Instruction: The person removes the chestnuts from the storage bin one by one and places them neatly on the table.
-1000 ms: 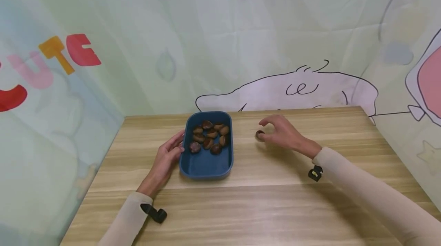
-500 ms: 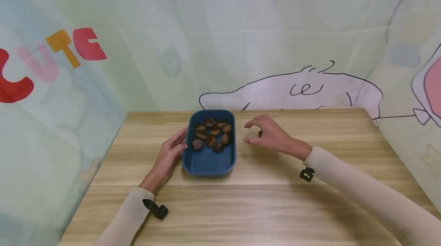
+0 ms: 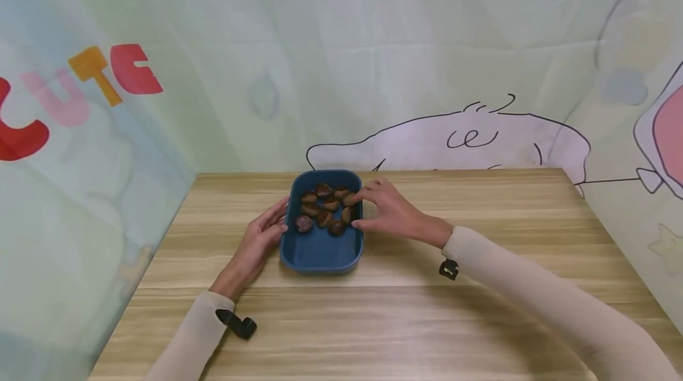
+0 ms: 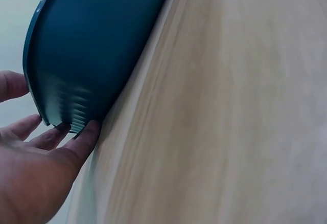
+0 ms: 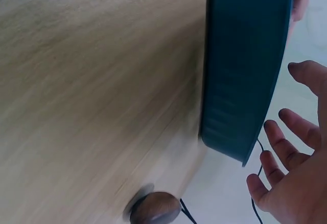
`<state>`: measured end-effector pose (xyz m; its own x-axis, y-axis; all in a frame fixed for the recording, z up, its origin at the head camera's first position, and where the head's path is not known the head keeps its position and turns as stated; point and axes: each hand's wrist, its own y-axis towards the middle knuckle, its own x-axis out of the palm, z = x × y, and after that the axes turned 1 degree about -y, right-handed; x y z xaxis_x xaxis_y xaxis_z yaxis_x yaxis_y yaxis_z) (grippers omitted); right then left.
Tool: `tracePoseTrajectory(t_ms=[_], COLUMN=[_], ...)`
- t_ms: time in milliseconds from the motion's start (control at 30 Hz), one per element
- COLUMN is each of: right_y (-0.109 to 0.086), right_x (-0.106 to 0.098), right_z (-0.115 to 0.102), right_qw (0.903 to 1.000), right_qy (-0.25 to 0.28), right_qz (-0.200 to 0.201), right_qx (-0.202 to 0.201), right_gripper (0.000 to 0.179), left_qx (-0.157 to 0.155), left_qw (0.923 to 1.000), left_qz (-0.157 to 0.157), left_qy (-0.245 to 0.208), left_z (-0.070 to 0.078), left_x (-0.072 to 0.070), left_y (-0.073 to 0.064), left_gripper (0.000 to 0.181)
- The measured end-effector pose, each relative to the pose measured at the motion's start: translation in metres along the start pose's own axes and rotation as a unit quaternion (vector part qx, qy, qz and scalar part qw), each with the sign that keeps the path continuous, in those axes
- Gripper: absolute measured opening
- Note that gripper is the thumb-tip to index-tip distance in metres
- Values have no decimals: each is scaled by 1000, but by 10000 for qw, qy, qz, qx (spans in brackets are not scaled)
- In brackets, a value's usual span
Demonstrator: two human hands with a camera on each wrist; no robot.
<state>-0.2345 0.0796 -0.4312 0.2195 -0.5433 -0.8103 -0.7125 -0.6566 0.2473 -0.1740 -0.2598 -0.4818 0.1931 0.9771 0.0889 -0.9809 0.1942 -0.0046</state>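
Wall cloth [image 3: 224, 43], pale green, filling the upper frame; coloured letters [image 3: 91, 76] reading "CUTE" at upper left.

Left sleeve [image 3: 189, 336], beige, entering at lower left, with a black clip [image 3: 236, 324] at the cuff.

Left hand [image 3: 258, 242], left of centre: fingers extended, resting against the outer left side of the blue box, thumb at its rim; the left wrist view shows several fingertips touching the wall.

Blue box [image 3: 320, 252], one, rectangular with rounded corners, upright on the table at the centre of the frame.

Chestnuts [image 3: 331, 204], about ten, brown, glossy, lying in the box, gathered in its upper and middle part; the lower part shows bare floor.

Right hand [image 3: 395, 212], just right of centre: released, thumb and forefinger parted, fingertips at the right rim of the box, near the chestnuts there; whether they touch the rim, cannot tell.

Loose chestnut [image 5: 156, 207], one, on the table outside the box, bottom centre of the right wrist view.

Right sleeve [image 3: 533, 283], beige, running to lower right; a second black clip [image 3: 449, 269] at its cuff.

Table [image 3: 373, 327], wood-grained, across the lower frame.

Printed balloon [image 3: 671, 132], pink, on the cloth at the right edge
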Motion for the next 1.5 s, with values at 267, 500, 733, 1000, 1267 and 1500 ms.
tracePoseTrajectory(t_ms=[267,500,733,1000,1267,1500], right_y=[9,18,25,35,43,46], right_x=[15,25,31,29,31,34], right_z=[-5,-9,-12,-19,-25,-26], right_qw=[9982,9934,9855,9813,9732,9744], right_qy=[-429,-1007,-1523,-1510,-1741,-1595], right_qz=[-263,-202,-333,-1065,-1294,-1422], right_qx=[-330,-501,-665,-535,-768,-695], right_gripper=[41,38,38,39,28,28], left_qx=[12,24,17,43,-58,-113], left_qw=[10000,10000,10000,10000,9999,9997], left_qz=[-44,-25,8,18,111,199], left_qy=[49,71,-10,-48,-46,-77], left_z=[1,0,0,0,1,1], left_x=[0,1,2,2,2,5], left_y=[0,0,0,0,0,1], left_gripper=[68,68,68,68,68,68])
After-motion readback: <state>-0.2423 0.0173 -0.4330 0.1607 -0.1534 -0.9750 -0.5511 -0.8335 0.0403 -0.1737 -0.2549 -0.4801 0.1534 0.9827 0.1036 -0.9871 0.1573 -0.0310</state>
